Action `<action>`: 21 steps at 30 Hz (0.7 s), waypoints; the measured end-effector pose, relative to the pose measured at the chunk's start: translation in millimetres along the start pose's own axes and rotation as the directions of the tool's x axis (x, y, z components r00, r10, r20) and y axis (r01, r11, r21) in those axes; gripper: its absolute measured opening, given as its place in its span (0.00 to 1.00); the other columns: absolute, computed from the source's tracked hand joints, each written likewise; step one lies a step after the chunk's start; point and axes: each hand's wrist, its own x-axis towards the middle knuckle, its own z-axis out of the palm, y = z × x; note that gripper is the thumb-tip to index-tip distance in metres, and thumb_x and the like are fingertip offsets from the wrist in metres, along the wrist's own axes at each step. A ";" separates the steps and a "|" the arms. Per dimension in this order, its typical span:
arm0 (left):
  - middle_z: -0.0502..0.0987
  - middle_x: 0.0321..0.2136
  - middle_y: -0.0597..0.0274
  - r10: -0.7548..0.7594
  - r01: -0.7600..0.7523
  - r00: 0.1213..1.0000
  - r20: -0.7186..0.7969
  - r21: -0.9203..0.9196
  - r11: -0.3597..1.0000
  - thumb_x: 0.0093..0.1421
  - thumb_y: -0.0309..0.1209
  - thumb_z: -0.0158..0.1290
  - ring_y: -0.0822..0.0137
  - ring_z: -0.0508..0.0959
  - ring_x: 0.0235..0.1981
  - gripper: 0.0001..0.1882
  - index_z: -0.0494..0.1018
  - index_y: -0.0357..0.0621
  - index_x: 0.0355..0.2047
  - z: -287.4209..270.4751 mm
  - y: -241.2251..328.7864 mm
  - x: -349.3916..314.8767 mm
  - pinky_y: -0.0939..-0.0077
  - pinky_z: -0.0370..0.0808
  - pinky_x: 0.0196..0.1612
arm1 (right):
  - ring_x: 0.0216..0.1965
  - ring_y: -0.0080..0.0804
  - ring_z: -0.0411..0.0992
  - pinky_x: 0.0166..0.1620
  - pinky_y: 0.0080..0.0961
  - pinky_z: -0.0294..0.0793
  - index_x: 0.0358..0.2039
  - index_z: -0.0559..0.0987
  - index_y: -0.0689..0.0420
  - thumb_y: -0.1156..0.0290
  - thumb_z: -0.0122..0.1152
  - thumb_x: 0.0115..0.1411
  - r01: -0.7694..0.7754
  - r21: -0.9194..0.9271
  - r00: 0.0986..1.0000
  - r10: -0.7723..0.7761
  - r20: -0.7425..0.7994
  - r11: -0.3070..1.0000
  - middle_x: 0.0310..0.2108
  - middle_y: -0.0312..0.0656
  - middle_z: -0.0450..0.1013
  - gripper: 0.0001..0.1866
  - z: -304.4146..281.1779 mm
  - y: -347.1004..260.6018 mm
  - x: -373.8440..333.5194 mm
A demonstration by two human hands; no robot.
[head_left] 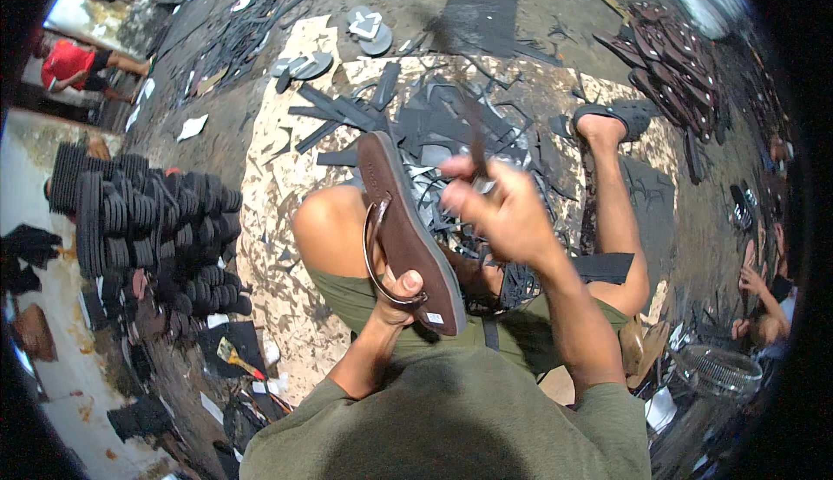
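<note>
My left hand (395, 308) grips a brown flip-flop (401, 237) by its heel end, with the thumb on the footbed by the strap. The sandal stands tilted before me, toe end pointing away, its grey sole edge showing on the right. A small white sticker is on the heel. Just right of the sandal, my right hand (514, 215) is raised and smeared by motion. Its fingers are closed around a thin, dark, blurred strip-like thing (475, 129) that points away from me; its kind is unclear. Both hands are above my lap.
Black offcuts (460, 124) litter the patterned sheet (273, 181) ahead. Stacks of dark soles (147, 211) stand at left, near a brush (239, 357). Brown sandals (668, 64) are piled at far right; grey-and-white sandals (370, 31) lie ahead. A wire basket (716, 369) sits at right. Other people are at both edges.
</note>
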 end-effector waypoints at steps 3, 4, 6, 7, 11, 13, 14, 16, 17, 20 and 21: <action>0.73 0.57 0.54 0.037 -0.049 0.998 0.046 0.298 0.953 0.61 0.42 0.61 0.58 0.76 0.57 0.41 0.58 0.35 0.68 29.6 20.3 7.0 0.60 0.73 0.62 | 0.38 0.17 0.74 0.42 0.25 0.78 0.51 0.80 0.62 0.64 0.75 0.60 0.081 -0.010 0.995 -0.080 0.062 0.997 0.42 0.43 0.81 0.23 13.8 20.2 -30.2; 0.70 0.61 0.54 0.080 -0.094 0.995 0.057 0.311 0.946 0.64 0.39 0.56 0.58 0.71 0.63 0.41 0.53 0.34 0.71 19.4 19.2 7.0 0.60 0.67 0.68 | 0.39 0.20 0.76 0.43 0.27 0.78 0.50 0.80 0.62 0.64 0.75 0.59 -0.015 0.012 0.999 0.014 0.051 1.000 0.42 0.44 0.80 0.22 15.9 8.8 -34.4; 0.70 0.62 0.52 0.154 -0.156 0.988 0.031 0.085 0.984 0.66 0.38 0.55 0.58 0.70 0.65 0.40 0.52 0.34 0.71 23.4 45.9 20.6 0.58 0.66 0.69 | 0.40 0.28 0.78 0.44 0.30 0.79 0.50 0.80 0.60 0.67 0.75 0.57 0.041 -0.120 0.999 -0.041 -0.002 0.992 0.42 0.44 0.80 0.22 15.0 3.4 -39.1; 0.70 0.62 0.51 0.234 -0.236 0.971 0.037 0.044 0.971 0.66 0.35 0.57 0.57 0.70 0.65 0.40 0.52 0.34 0.72 15.4 58.3 24.0 0.57 0.67 0.68 | 0.40 0.32 0.79 0.44 0.32 0.79 0.51 0.80 0.60 0.68 0.75 0.55 0.186 -0.273 0.981 -0.194 -0.002 0.944 0.41 0.44 0.79 0.23 16.5 6.4 -41.5; 0.76 0.55 0.48 0.288 -0.223 0.957 -0.041 0.531 0.817 0.63 0.34 0.63 0.57 0.79 0.54 0.39 0.58 0.34 0.68 55.2 87.6 30.8 0.61 0.75 0.61 | 0.43 0.48 0.78 0.43 0.39 0.80 0.56 0.76 0.56 0.74 0.76 0.47 0.465 -0.537 0.859 -0.506 0.080 0.704 0.43 0.45 0.77 0.33 28.3 8.8 -45.1; 0.77 0.53 0.50 0.365 -0.262 0.930 -0.056 0.596 0.759 0.64 0.36 0.63 0.58 0.80 0.52 0.38 0.59 0.34 0.68 53.2 80.9 19.1 0.62 0.76 0.59 | 0.47 0.45 0.76 0.46 0.36 0.80 0.57 0.75 0.57 0.77 0.77 0.40 0.483 -0.536 0.853 -0.510 0.111 0.692 0.47 0.43 0.75 0.39 37.5 -4.2 -55.7; 0.78 0.52 0.52 0.377 -0.290 0.926 -0.035 0.575 0.765 0.65 0.38 0.62 0.59 0.80 0.51 0.36 0.60 0.34 0.67 53.9 80.7 16.9 0.63 0.76 0.58 | 0.46 0.44 0.76 0.46 0.35 0.80 0.57 0.76 0.58 0.77 0.77 0.39 0.514 -0.542 0.834 -0.536 0.132 0.665 0.46 0.43 0.75 0.39 39.1 -8.9 -55.5; 0.78 0.51 0.52 0.408 -0.329 0.913 -0.025 0.547 0.770 0.65 0.38 0.62 0.60 0.80 0.50 0.36 0.61 0.35 0.66 59.9 79.5 17.3 0.62 0.77 0.58 | 0.44 0.43 0.75 0.44 0.34 0.80 0.56 0.77 0.59 0.76 0.77 0.39 0.547 -0.575 0.805 -0.571 0.162 0.608 0.45 0.43 0.76 0.39 39.3 -9.6 -52.8; 0.78 0.51 0.52 0.422 -0.350 0.906 -0.018 0.526 0.775 0.66 0.39 0.62 0.60 0.80 0.50 0.35 0.61 0.35 0.66 62.6 77.4 19.0 0.62 0.77 0.57 | 0.43 0.42 0.75 0.43 0.34 0.80 0.56 0.77 0.59 0.75 0.77 0.38 0.550 -0.603 0.797 -0.579 0.172 0.578 0.45 0.42 0.76 0.38 37.1 -7.6 -51.2; 0.78 0.49 0.51 0.469 -0.359 0.874 -0.126 0.481 0.800 0.63 0.32 0.63 0.59 0.81 0.47 0.31 0.64 0.37 0.62 53.0 69.4 23.5 0.60 0.79 0.56 | 0.40 0.41 0.74 0.40 0.34 0.78 0.55 0.78 0.58 0.73 0.77 0.39 0.536 -0.649 0.799 -0.572 0.185 0.540 0.41 0.40 0.76 0.37 26.3 -1.7 -50.5; 0.78 0.48 0.50 0.495 -0.375 0.856 -0.148 0.480 0.793 0.63 0.31 0.63 0.59 0.81 0.47 0.29 0.65 0.38 0.61 49.2 68.2 24.4 0.60 0.79 0.55 | 0.39 0.40 0.74 0.40 0.34 0.78 0.54 0.78 0.57 0.73 0.77 0.39 0.529 -0.658 0.804 -0.564 0.187 0.536 0.40 0.40 0.76 0.37 22.0 -0.3 -51.8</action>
